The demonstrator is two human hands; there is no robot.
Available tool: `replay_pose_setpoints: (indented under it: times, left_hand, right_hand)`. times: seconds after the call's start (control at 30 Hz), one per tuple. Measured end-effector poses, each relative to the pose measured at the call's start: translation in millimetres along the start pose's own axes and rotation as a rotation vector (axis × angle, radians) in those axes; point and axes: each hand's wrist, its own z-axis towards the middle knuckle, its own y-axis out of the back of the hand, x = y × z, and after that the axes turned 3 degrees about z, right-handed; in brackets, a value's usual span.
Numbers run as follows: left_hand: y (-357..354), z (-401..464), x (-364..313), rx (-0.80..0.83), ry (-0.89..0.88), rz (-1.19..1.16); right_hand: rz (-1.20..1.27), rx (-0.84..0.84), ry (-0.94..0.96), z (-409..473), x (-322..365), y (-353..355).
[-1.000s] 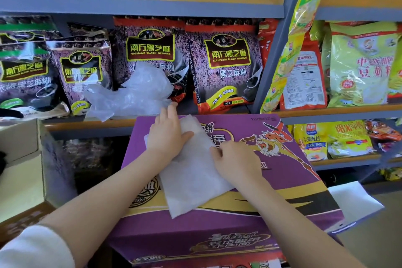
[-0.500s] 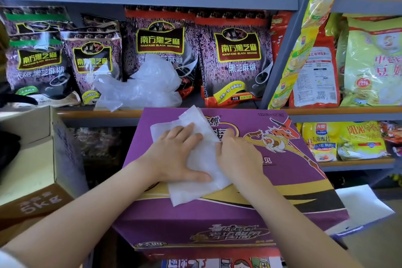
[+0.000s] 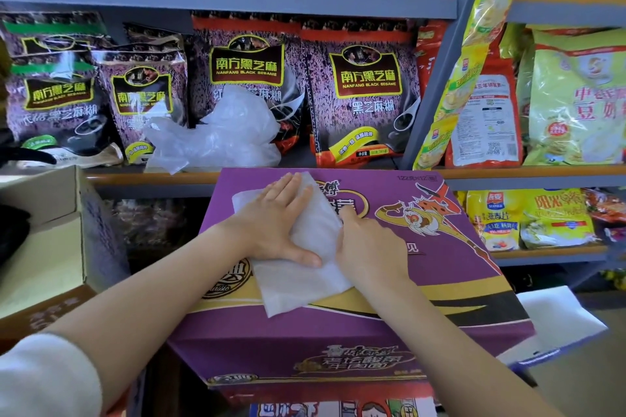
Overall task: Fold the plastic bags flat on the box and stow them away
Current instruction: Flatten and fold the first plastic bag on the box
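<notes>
A folded white plastic bag lies on the purple noodle carton, pressed flat under the left hand; the right hand curls its fingers on the bag's right edge. Crumpled clear bags sit on the shelf just behind, before black sesame packets. An open cardboard box stands left.

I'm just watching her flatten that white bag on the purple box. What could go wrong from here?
1. The folded plastic bag may spring open if the left hand lifts, since that flat palm is what pins it down.
2. Its lower corner lies near the purple box front edge, so it could slide off.
3. The crumpled bags sit loose at the shelf's lip and might tumble.
</notes>
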Motion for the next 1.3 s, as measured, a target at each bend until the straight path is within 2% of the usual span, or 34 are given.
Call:
replay_pose_setpoints:
  times: [0.1, 0.2, 0.3, 0.47, 0.57, 0.63, 0.67, 0.8, 0.87, 0.97, 1.2, 1.3]
  left_hand:
    - [-0.9, -25.1, -11.8, -0.236, 0.023, 0.056]
    - [-13.3, -59.5, -23.9, -0.181, 0.117, -0.041]
    - [-28.2, -72.0, -28.9, -0.162, 0.187, -0.04]
    - [-32.0, -71.6, -30.6, -0.129, 0.237, -0.058]
    - [-30.1, -72.3, -28.9, -0.096, 0.298, -0.05]
    - [-29.8, -71.2, -27.8, -0.081, 0.32, -0.041]
    - [-30.1, -70.7, -27.1, -0.074, 0.324, -0.038]
    - [-29.1, -70.9, -27.1, -0.045, 0.333, -0.043]
    - [-28.8, -71.3, -27.7, -0.047, 0.333, -0.031]
    - [-28.4, -70.0, -26.8, -0.041, 0.33, -0.029]
    - [-25.5, -67.8, -26.9, -0.015, 0.322, -0.033]
    - [-27.1, -70.7, -27.0, -0.021, 0.31, -0.023]
  right_hand:
    - [0.015, -0.021, -0.027, -3.8, -1.0, 0.1]
    - [-0.002, -0.052, 0.017, -3.4, -2.1, 1.9]
    - [-0.008, -0.106, 0.241, 2.2, -1.7, 8.7]
    - [-0.009, 0.119, 0.563, 9.6, 9.1, -8.1]
    - [-0.051, 0.295, 0.485, 16.8, 7.3, -16.1]
    - [-0.079, 0.341, 0.438, 18.0, 9.7, -12.1]
    - [-0.094, 0.312, 0.419, 19.9, 12.8, -9.8]
    - [-0.044, 0.012, 0.415, 47.1, 30.2, -6.0]
    - [-0.045, 0.078, 0.483, 67.7, 34.8, -16.3]
    - [-0.055, 0.274, 0.438, 88.5, 32.2, -32.8]
    - [0.0, 0.316, 0.387, 106.8, 25.9, -28.3]
    - [0.081, 0.229, 0.492, 94.4, 12.3, -11.6]
